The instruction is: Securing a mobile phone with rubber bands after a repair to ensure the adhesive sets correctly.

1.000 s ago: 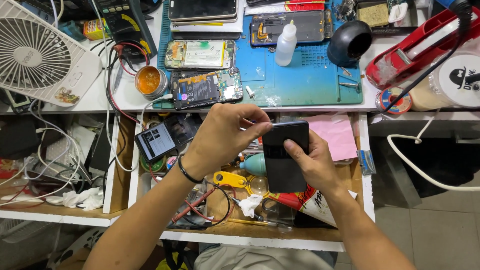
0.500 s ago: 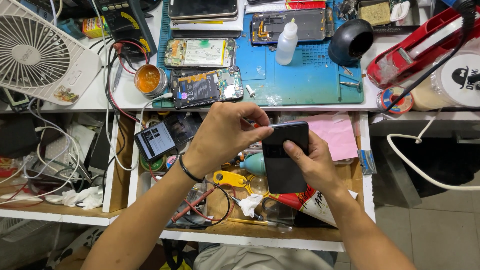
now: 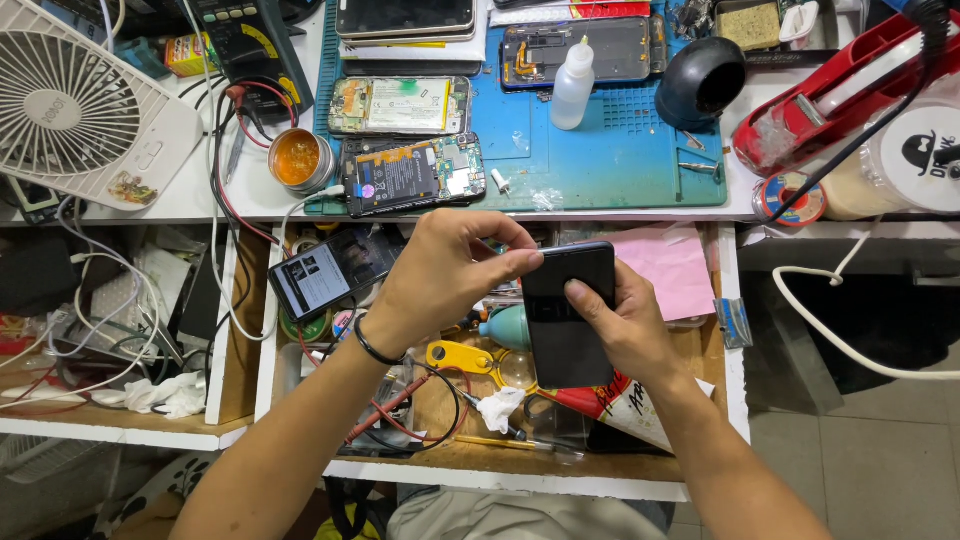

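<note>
Black phone [image 3: 568,315] held by both hands over cluttered wooden drawer [image 3: 480,455].

left hand [image 3: 440,275]: fingertip pinch grip | right hand [image 3: 625,325]: curled, thumb pressing

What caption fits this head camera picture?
Both hands, left hand and right hand, grip a black phone above an open cluttered drawer.
</note>
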